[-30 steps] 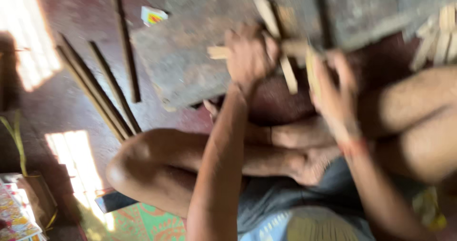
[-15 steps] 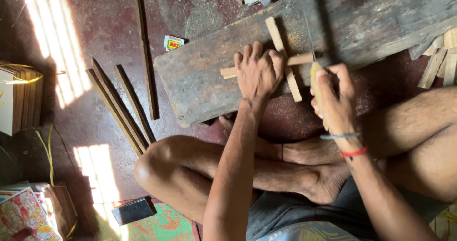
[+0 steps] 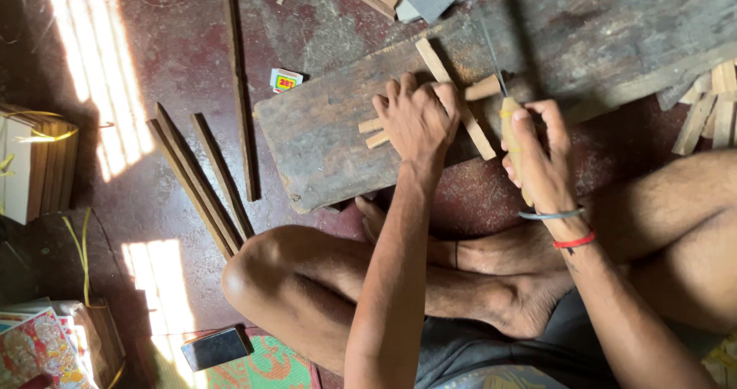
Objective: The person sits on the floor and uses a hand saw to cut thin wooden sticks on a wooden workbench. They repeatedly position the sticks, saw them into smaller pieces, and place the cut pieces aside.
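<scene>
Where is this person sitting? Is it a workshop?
Probably a home floor workshop for woodcraft: a worn wooden plank serves as workbench, cut wood pieces and long sticks lie on the red floor.

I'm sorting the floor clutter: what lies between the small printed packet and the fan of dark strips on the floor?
In the head view, one long dark strip lies between the small packet and the fanned strips.

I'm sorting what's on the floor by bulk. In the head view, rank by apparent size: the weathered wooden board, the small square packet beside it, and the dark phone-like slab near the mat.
1. Weathered grey-brown wooden board, by far largest.
2. Dark rectangular slab.
3. Small white square packet, smallest.
</scene>
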